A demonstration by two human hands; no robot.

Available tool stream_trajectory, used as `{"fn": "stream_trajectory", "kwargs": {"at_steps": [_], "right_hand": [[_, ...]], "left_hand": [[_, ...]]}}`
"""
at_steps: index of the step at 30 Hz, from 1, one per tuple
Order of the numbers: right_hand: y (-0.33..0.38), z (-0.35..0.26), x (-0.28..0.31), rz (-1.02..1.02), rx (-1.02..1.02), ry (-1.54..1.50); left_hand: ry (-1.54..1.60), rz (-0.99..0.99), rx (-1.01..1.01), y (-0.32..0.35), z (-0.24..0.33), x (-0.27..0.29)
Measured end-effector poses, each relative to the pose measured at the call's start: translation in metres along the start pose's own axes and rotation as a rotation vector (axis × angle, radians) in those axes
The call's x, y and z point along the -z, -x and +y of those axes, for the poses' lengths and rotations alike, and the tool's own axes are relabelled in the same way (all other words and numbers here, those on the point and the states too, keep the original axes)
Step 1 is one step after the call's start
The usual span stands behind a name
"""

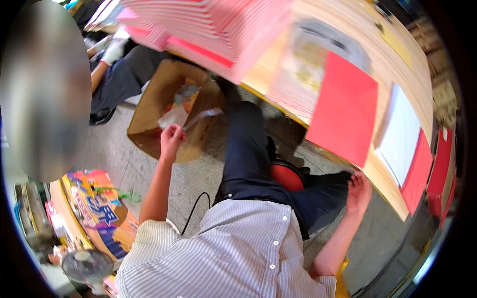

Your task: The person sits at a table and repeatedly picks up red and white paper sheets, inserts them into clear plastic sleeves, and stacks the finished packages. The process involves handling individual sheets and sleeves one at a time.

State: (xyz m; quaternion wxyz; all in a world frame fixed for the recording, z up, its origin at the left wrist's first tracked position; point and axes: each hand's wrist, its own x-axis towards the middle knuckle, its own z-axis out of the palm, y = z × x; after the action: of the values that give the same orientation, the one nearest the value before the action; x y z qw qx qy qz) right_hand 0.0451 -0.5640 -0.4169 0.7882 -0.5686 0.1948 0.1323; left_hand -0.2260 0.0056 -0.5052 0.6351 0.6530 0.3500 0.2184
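Observation:
My left hand (pixel 172 139) is pinched shut over an open cardboard box (pixel 144 121) on the floor. From its fingers a thin, pale, shiny strip (pixel 202 117) trails to the right, blurred. My right hand (pixel 358 192) is at the table's near edge, fingers loosely apart. Its fingertips are close to the lower corner of a red sheet (pixel 345 107); whether they touch it I cannot tell. That sheet overhangs the edge slightly and partly covers a clear plastic bag (pixel 310 42).
Tall stacks of pink-and-white sheets (pixel 213 30) stand on the wooden table (pixel 397 196). White sheets (pixel 400 134) lie over red ones at right. Another person's gloved hand (pixel 114 51) is at upper left. A fan (pixel 88 265) and a colourful printed panel (pixel 102 211) are at lower left.

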Motion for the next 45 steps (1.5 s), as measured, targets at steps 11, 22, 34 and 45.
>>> {"fn": "stream_trajectory", "kwargs": {"at_steps": [11,22,34,45], "right_hand": [[-0.004,-0.007,0.013,0.007,-0.024,0.077],[0.001,-0.006,0.014,-0.053,-0.004,0.071],[0.018,-0.006,0.011,-0.047,0.134,0.085],[0.03,-0.037,-0.02,-0.178,1.135,1.404]], "left_hand": [[-0.319,0.565,0.167,-0.08,-0.121,0.152],[-0.566,0.585,0.077,-0.118,-0.182,0.229],[-1.403,0.439,0.348,-0.108,-0.164,0.233],[-1.259,-0.048,-0.63,-0.018,0.061,-0.028]]}}
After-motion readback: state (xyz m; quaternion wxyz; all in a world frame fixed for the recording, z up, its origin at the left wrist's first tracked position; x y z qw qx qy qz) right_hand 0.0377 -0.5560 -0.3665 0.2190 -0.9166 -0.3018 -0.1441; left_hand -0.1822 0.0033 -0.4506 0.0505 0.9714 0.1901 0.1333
